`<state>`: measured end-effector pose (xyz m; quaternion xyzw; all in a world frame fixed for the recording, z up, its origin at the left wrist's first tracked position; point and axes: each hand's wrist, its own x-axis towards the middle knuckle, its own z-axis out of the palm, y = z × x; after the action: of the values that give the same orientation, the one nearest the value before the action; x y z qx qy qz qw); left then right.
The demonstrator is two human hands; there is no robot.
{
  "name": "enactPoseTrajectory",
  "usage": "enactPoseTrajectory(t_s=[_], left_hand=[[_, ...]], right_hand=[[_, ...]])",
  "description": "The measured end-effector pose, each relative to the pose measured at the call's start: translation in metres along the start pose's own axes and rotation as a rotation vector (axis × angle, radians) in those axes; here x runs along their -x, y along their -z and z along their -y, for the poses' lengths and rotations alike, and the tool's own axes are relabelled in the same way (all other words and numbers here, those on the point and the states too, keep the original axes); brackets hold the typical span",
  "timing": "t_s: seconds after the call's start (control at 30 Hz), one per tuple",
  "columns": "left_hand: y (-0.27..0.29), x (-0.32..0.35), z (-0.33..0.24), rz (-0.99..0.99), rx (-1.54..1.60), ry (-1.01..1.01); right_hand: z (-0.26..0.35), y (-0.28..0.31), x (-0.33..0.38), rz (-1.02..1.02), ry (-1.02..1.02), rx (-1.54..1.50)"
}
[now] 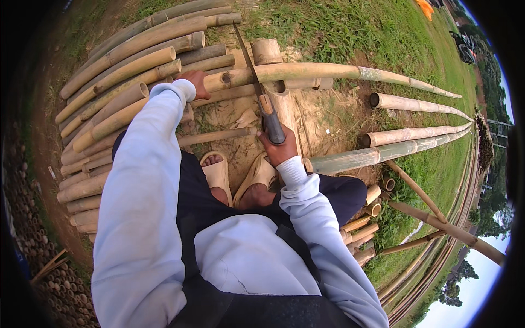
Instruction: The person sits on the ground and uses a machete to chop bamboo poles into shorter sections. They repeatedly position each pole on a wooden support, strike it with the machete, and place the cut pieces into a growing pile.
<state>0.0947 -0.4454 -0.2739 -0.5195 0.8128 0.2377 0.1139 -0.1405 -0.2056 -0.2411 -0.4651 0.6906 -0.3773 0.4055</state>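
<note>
Left hand (194,82): closed around the near end of the pole (306,71), just beside its cut face; sleeve pale blue.
Right hand (279,147): wrapped tight on the dark handle of the saw (257,82), thumb side up.
Saw: long thin blade running up and away from the handle, crossing the pole near the left hand; blade edge set into or against the pole, depth of cut too small to tell.
Pole: pale bamboo, lying crosswise on the block (270,60), thick end at the left hand, thin greenish end stretching far right over the grass (350,33).
Block: short upright bamboo stump under the pole, beside the blade; a second log running down from it toward the right hand.
Feet: in tan sandals (219,172), side by side on bare dirt, just below the saw handle.
Stack (126,60): many cut bamboo lengths piled at left, ends facing the left arm.
Long poles (415,134): several lying at right, cut ends toward the feet, well apart from the hands.
Offcuts (363,229): short pieces heaped by the right knee.
Clothing: pale blue long sleeves, dark trousers, dark strap across the chest.
</note>
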Motion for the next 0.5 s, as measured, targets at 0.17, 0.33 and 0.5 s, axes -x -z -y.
enactPoseTrajectory(t_s=[0.17, 0.33, 0.5], left_hand=[[-0.002, 0.003, -0.002, 0.017, -0.014, 0.002], [-0.003, -0.003, -0.002, 0.026, 0.004, -0.002], [0.006, -0.005, -0.002, 0.06, -0.003, -0.011]], right_hand=[[0.019, 0.062, 0.165, 0.001, -0.068, -0.021], [-0.003, 0.034, 0.097, -0.027, -0.1, 0.021], [-0.007, -0.007, -0.015, -0.047, 0.006, -0.021]])
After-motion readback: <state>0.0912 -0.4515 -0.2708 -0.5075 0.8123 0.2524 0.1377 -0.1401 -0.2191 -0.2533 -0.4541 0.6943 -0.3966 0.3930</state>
